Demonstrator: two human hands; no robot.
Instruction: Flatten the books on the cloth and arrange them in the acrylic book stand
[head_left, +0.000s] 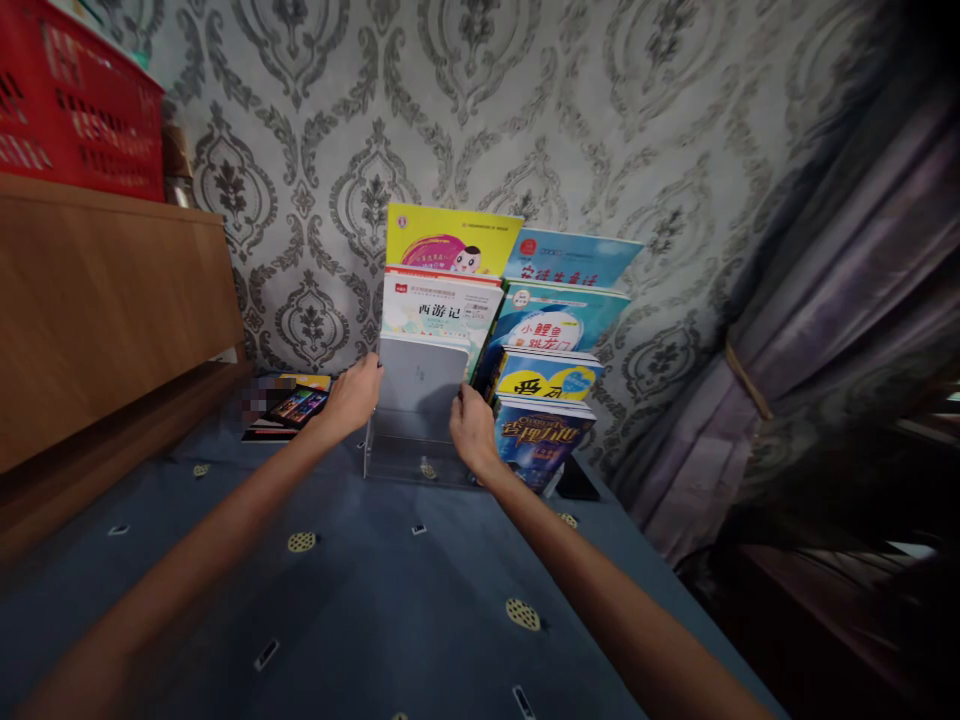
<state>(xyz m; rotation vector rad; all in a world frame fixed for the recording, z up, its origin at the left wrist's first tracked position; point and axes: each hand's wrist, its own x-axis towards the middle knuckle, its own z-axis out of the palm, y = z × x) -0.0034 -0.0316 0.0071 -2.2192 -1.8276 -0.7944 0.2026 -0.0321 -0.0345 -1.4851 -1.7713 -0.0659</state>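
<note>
Between my two hands stands a plain grey book [421, 375], upright in the front left part of a clear tiered book rack [409, 460]. My left hand [354, 395] is closed on the book's left edge, and my right hand [474, 430] grips its right edge. Behind it rise a white book with Chinese lettering [439, 312] and a yellow book [450, 240]. The right column holds a dark blue book [544, 440], a yellow and blue book [544, 382], a teal book [559, 318] and a light blue book [574, 258].
The rack stands on a blue patterned tablecloth [360, 590] against a wallpapered wall. Flat books [281, 408] lie at left, beside a wooden cabinet [112, 310] with a red basket [82, 110] on top. A dark flat object [577, 482] lies right of the rack, near a tied curtain [720, 430].
</note>
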